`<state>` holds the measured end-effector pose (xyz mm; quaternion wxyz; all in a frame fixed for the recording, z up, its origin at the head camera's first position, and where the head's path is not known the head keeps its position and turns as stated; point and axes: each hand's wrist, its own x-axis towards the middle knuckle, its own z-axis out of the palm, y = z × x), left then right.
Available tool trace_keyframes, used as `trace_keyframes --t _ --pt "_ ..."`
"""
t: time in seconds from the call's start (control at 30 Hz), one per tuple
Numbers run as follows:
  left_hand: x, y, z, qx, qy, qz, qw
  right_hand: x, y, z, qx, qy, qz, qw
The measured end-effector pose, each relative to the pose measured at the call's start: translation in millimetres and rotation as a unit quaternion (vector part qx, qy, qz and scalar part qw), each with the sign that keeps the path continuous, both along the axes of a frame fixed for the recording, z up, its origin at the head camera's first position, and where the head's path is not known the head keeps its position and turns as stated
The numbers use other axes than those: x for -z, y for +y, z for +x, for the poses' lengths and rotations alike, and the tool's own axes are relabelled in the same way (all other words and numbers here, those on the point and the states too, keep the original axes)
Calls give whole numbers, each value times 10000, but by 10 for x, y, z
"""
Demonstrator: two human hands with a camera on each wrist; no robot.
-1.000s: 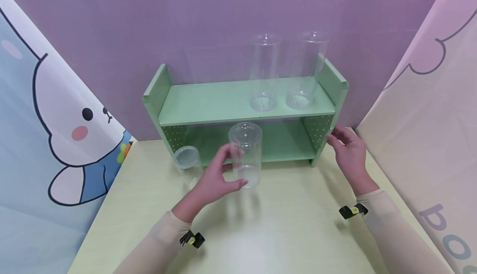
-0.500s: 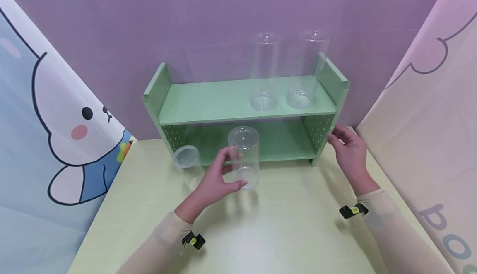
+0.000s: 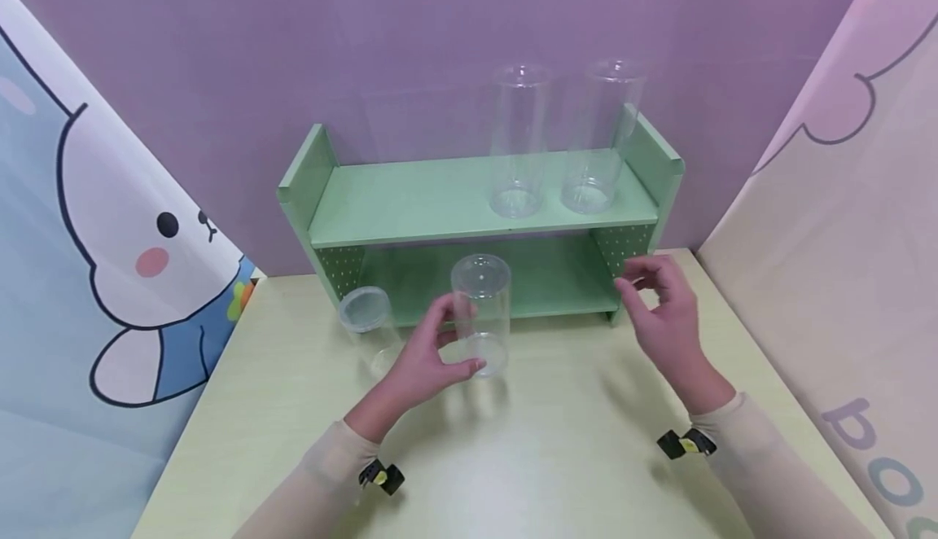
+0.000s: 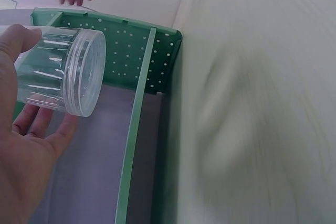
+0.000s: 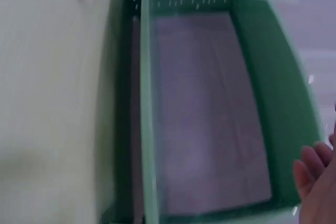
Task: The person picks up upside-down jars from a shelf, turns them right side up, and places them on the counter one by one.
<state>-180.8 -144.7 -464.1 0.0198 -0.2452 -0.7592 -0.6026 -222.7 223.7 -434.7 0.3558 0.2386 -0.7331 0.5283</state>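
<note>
My left hand [image 3: 421, 364] grips a clear plastic jar [image 3: 489, 311] upright in front of the shelf's lower level. In the left wrist view, its thumb and fingers wrap the jar [image 4: 47, 69] from opposite sides, and the jar is off the table. Just in front of the green shelf's right side panel hangs my right hand [image 3: 668, 323], fingers loosely bent around nothing. The right wrist view is blurred and catches only some of its fingers [image 5: 313, 163] at the edge. Left of the left hand, a second clear jar [image 3: 369, 315] with a lid stands on the table.
A two-level green shelf [image 3: 410, 205] stands at the back of the pale table [image 3: 542, 449]. Two tall clear containers [image 3: 517, 148] are on the right part of its upper level. Purple cloth [image 3: 403, 42] hangs behind, with printed sheets [image 3: 828, 238] at both sides.
My right hand has moved left, away from the shelf's right side panel. The left hand's jar has come down slightly, still in its grip. Other containers keep their places.
</note>
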Motion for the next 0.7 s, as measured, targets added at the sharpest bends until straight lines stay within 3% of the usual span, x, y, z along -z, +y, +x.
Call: trace_keyframes --t 0.17,0.3,0.7 --pt "27 9 4 51 -55 -77 9999 -143 -258 109 -935 -444 784 9915" --pt "41 24 5 115 -115 -192 9997 -274 -461 170 -1402 -803 975 9820" --pt "93 79 8 418 -166 -489 9978 -432 -791 229 -2120 -1249 1450 9583"
